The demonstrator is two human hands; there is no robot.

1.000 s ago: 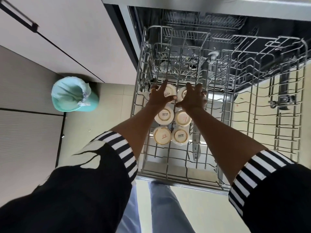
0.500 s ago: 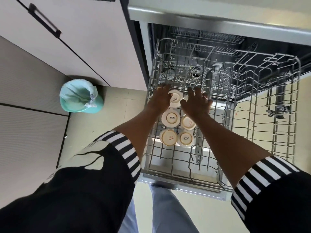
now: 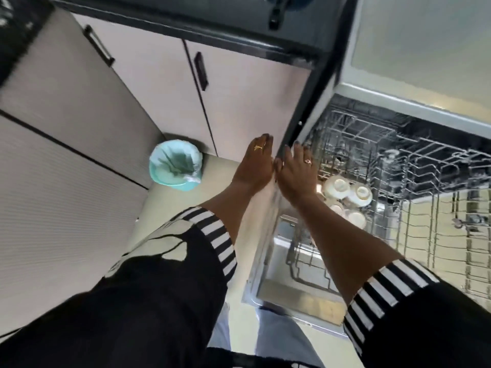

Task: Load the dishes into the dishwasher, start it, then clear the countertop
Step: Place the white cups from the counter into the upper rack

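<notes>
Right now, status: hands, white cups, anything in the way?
Left hand open, empty. Right hand open, empty. White round cups upside down in pulled-out grey wire rack. Nothing blocking.

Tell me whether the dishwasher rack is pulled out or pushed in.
Pulled out. The rack extends past the tub over the lowered door, cups sitting in it.

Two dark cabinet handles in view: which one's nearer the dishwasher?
The handle on the cabinet door bordering the dishwasher. The other handle sits one door farther left, away from it.
</notes>
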